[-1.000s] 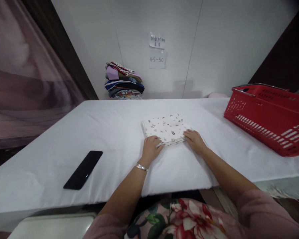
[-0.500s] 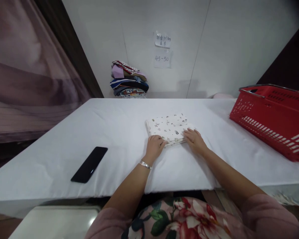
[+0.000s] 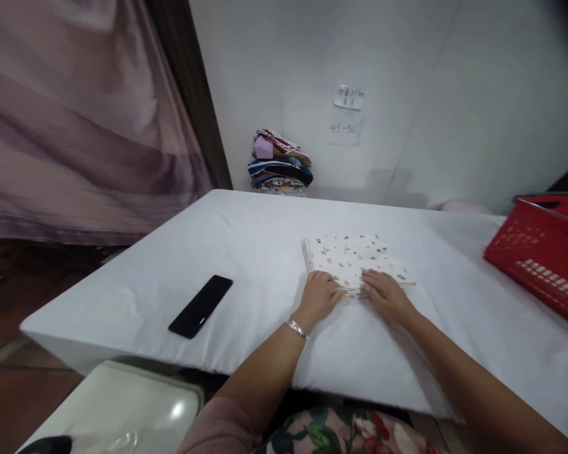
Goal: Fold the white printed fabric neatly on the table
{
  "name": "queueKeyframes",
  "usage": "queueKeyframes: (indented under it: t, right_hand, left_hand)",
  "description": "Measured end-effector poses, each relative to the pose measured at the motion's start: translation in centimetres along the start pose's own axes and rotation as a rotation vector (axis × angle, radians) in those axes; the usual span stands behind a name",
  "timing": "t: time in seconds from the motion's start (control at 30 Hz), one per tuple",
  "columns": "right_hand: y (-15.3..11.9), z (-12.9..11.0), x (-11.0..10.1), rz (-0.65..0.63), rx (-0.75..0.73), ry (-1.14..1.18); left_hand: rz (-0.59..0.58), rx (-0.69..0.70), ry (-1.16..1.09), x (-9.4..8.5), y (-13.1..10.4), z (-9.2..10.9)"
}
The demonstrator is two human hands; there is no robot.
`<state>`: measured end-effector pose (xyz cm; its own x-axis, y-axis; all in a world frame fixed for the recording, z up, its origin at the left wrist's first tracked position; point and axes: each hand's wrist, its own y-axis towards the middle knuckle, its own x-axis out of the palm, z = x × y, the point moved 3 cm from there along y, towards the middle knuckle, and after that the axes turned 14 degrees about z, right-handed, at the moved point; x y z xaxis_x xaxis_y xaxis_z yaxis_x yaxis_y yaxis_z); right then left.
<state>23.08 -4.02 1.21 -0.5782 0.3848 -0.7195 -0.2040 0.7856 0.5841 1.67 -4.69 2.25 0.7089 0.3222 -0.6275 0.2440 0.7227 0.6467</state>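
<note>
A folded white cloth [image 3: 345,257] with a small scattered print lies on the table in front of me. My left hand [image 3: 319,296] is at its near left corner, fingers curled over the edge and thumb along the near fold. On the near right part rests my right hand [image 3: 389,299], its fingers stretched out on top of the cloth. To the right of that hand, a narrow end of fabric sticks out. The layers show along the near edge between both hands.
A black phone [image 3: 201,306] lies on the white-covered table [image 3: 260,252] to the left. A red basket [image 3: 539,252] stands at the right edge. Behind the table is a stack of folded clothes [image 3: 280,162]. A white stool or box [image 3: 137,403] sits below at left.
My view has swung left, so everything appears shifted to the right. The cloth's right part now lies spread out further, with an end showing beyond my right hand.
</note>
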Motion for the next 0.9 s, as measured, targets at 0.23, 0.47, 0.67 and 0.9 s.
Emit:
queueKeyframes:
  t: [0.23, 0.47, 0.67, 0.9]
  right_hand:
    - [6.1, -3.6, 4.2, -0.016, -0.037, 0.153]
    - [12.4, -5.1, 10.3, -0.205, -0.064, 0.033]
    - [14.5, -4.8, 13.8, -0.314, -0.012, -0.170]
    - [14.1, -4.1, 14.8, -0.351, -0.009, -0.209]
  left_hand:
    - [-0.008, -0.028, 0.002, 0.2, -0.3, -0.1]
    - [0.043, -0.144, -0.082, 0.4, -0.3, -0.3]
    - [0.061, -0.225, -0.085, 0.6, -0.2, 0.0]
    - [0.058, -0.265, -0.068, 0.7, -0.2, 0.2]
